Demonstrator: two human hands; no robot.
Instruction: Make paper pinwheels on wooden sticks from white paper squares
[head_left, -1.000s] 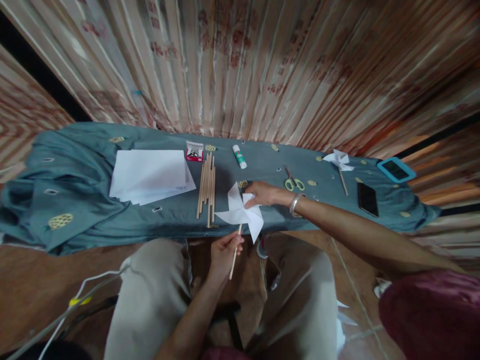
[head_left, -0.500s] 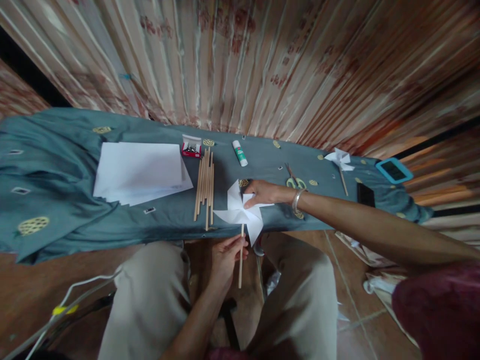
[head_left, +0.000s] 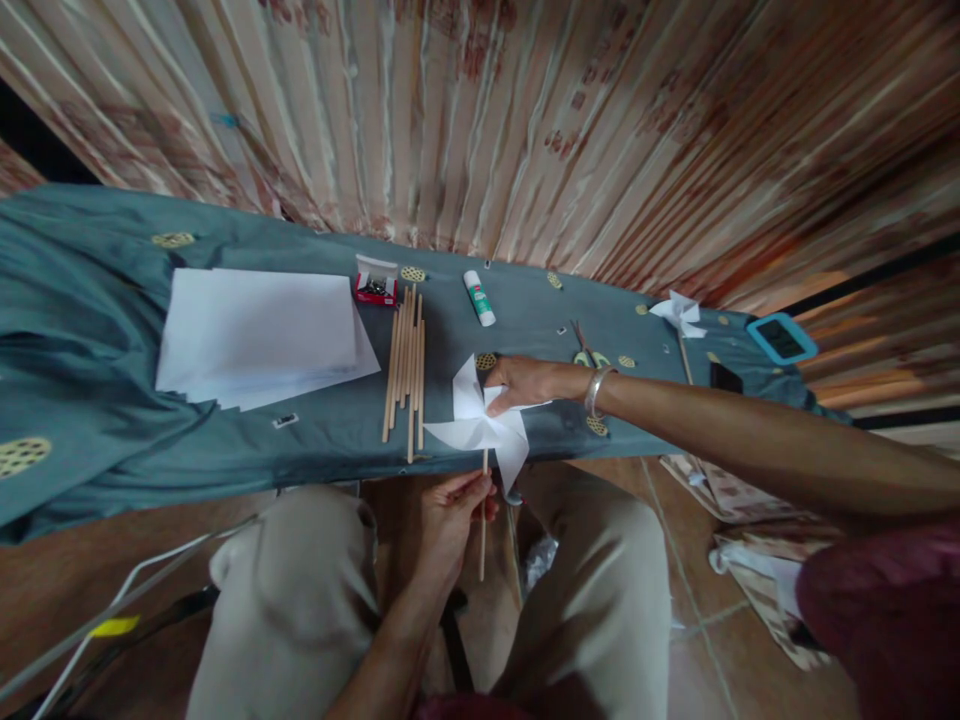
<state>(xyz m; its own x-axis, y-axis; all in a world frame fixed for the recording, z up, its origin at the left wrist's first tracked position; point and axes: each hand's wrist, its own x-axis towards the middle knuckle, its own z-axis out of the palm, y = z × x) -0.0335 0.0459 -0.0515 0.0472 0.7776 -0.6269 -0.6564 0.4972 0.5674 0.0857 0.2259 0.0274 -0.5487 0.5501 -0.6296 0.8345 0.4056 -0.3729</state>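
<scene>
A white paper pinwheel (head_left: 486,428) is at the table's front edge, with its wooden stick (head_left: 484,555) pointing down toward my lap. My left hand (head_left: 454,510) pinches that stick just below the paper blades. Thumb on the centre of the blades and fingers behind, my right hand (head_left: 517,385) grips the pinwheel; a bangle is on this wrist. Left of the pinwheel lies a bundle of wooden sticks (head_left: 406,365). Beyond my right wrist are scissors (head_left: 589,348) with pale green handles, partly covered by the hand.
A stack of white paper (head_left: 259,325) lies left, beside an open red box (head_left: 376,282) of small metal pieces. A glue stick (head_left: 479,298) lies mid-table. Another pinwheel (head_left: 680,314), a dark phone-like object (head_left: 726,377) and a blue-framed device (head_left: 782,339) are at right. Cables (head_left: 112,610) hang lower left.
The camera view has shifted slightly, moving the paper stack and box a little in the picture. Both hands keep nearly the same hold on the pinwheel.
</scene>
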